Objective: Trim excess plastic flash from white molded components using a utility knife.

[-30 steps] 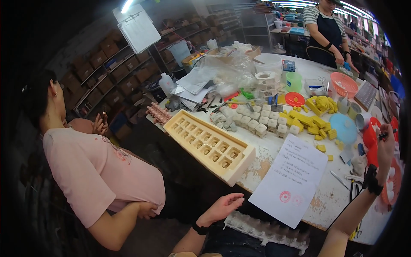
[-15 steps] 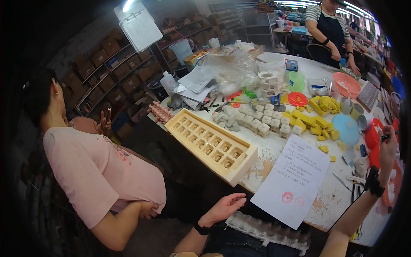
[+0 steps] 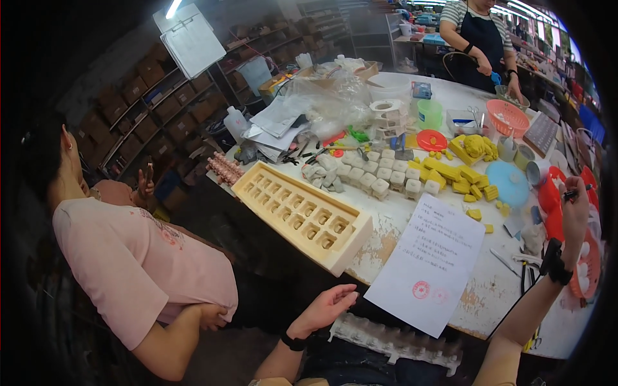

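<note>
My left hand (image 3: 324, 308) hangs beside the table's front edge with its fingers stretched out, holding nothing. The lower left corner of a handwritten sheet of paper (image 3: 430, 257) with two red stamps lies near its fingertips, apart from them. At the far right my right hand (image 3: 575, 212) is raised over the table, closed on a dark pen (image 3: 570, 193). Beneath my left hand, at my lap, is a pale, knobbly cast strip (image 3: 393, 341). On the table's left corner, overhanging the edge, lies a cream mold tray (image 3: 302, 219) with two rows of cavities.
White cube-like blocks (image 3: 384, 174), yellow clay lumps (image 3: 473, 149) and a blue disc (image 3: 506, 181) crowd the table. A craft knife (image 3: 504, 262) lies right of the paper. A person in a pink shirt (image 3: 141, 270) stands at left; another in an apron (image 3: 484, 45) works across the table.
The whole view has shifted, so table things appear slightly farther left. My left hand stays near the table edge, and my right hand still holds the pen up.
</note>
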### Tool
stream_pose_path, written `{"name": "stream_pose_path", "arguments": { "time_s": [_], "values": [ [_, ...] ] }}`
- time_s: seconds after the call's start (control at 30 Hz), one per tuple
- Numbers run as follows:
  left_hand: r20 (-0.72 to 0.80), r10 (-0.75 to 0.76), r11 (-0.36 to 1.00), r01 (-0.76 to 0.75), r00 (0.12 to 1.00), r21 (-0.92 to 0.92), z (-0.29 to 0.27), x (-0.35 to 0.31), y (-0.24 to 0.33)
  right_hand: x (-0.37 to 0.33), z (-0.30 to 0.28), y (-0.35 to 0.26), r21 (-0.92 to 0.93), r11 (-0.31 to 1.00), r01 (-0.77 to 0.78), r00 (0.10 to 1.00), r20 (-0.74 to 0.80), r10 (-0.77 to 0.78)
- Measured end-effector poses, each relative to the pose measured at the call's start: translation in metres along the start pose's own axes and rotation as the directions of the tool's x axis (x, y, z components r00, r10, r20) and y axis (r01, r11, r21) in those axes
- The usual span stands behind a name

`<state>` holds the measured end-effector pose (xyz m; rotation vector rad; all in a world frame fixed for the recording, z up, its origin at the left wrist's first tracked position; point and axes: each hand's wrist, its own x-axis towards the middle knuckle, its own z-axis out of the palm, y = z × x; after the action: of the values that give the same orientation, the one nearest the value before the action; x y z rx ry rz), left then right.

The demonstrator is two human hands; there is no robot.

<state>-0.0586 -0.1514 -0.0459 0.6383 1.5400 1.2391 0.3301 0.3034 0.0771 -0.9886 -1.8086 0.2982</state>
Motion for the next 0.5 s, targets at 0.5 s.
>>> {"name": "stream_pose_path", "arguments": {
  "time_s": [0.5],
  "values": [
    [0.017, -0.007, 0.999, 0.006, 1.000, 0.049, 0.005, -0.002, 0.003, -0.003, -0.002, -0.010, -0.005, 1.000, -0.028, 1.000, -0.004, 0.028]
  ]
}}
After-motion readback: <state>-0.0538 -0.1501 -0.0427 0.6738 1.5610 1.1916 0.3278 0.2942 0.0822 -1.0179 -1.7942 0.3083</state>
